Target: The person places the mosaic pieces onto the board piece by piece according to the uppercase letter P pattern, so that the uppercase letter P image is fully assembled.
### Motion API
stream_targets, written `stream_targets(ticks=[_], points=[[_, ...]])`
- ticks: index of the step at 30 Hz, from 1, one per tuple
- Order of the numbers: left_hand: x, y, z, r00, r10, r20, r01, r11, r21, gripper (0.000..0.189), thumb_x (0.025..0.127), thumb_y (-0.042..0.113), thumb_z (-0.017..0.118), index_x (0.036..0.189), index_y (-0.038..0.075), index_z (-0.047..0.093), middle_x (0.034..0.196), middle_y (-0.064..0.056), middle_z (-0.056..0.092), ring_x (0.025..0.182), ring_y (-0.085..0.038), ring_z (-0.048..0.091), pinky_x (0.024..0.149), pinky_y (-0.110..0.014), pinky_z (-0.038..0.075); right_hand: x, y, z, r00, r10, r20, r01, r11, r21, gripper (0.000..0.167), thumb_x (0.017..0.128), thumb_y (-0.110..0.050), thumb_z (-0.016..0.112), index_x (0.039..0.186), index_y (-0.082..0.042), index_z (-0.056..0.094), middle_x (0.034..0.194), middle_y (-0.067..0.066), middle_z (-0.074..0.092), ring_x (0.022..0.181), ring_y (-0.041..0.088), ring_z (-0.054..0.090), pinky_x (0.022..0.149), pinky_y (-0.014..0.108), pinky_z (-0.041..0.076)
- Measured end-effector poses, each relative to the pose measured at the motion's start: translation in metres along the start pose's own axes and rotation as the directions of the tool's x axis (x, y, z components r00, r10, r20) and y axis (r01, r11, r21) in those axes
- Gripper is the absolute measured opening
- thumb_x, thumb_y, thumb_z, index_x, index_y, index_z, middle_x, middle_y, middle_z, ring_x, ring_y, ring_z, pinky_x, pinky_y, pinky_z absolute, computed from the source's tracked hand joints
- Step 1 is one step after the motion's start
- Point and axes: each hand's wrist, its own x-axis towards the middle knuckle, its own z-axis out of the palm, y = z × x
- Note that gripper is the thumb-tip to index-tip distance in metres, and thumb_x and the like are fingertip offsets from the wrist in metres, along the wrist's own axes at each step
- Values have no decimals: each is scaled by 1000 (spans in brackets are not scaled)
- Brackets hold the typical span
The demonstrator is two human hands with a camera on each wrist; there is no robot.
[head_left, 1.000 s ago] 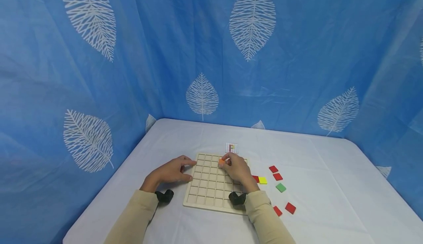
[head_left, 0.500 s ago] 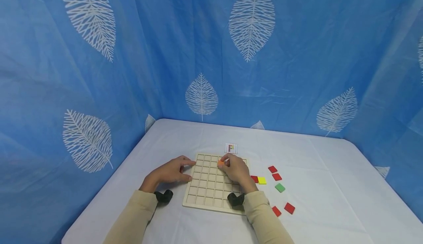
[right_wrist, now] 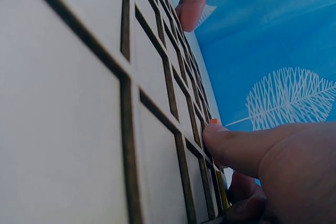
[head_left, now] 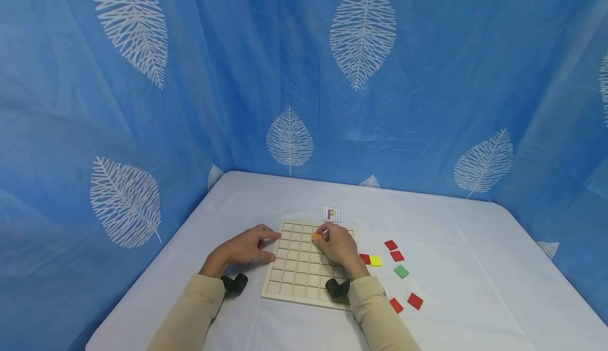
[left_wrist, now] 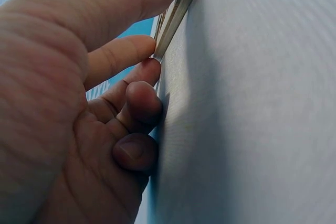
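A square wooden grid board lies on the table. My right hand is over its far right part, thumb and fingertips pinching an orange tile close over a cell near the far edge. In the right wrist view, only a sliver of the orange tile shows past the thumb. My left hand rests at the board's left side. Its thumb and index finger are spread apart and touch the edge, while the other fingers bend loosely below, as the left wrist view shows. The right forearm hides part of the board.
Right of the board lie several red tiles, a yellow tile and a green tile. A small printed pattern card lies beyond the far edge. Blue curtains with white leaf prints surround the white-covered table.
My right hand has shifted very slightly toward me with the orange tile still pinched. The left hand keeps its place at the board's edge. The whole view has drifted a little.
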Motion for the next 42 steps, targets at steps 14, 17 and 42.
stream_targets(ticks=[14, 17, 42], points=[[1, -1, 1, 1000, 6, 3, -6, 1000, 2, 60, 82, 23, 82, 139, 15, 62, 126, -2, 55, 89, -17, 48, 73, -30, 42, -1, 1, 0, 1000, 5, 2, -5, 1000, -6, 23, 88, -25, 77, 107, -13, 73, 81, -2, 59, 69, 15, 50, 61, 31, 39], [1, -1, 2, 1000, 7, 2, -7, 1000, -1, 60, 82, 23, 82, 138, 15, 62, 126, -2, 55, 89, -17, 48, 73, -30, 43, -2, 0, 0, 1000, 9, 6, -9, 1000, -5, 23, 88, -25, 77, 108, -13, 74, 81, -2, 59, 69, 15, 50, 61, 30, 39], [3, -2, 2, 1000, 15, 2, -15, 1000, 22, 59, 84, 25, 81, 139, 16, 62, 125, -2, 55, 88, -17, 48, 74, -31, 42, -3, 1, -1, 1000, -6, -3, 6, 1000, 12, 23, 88, -24, 77, 108, -13, 74, 80, -2, 59, 69, 15, 49, 61, 31, 38]])
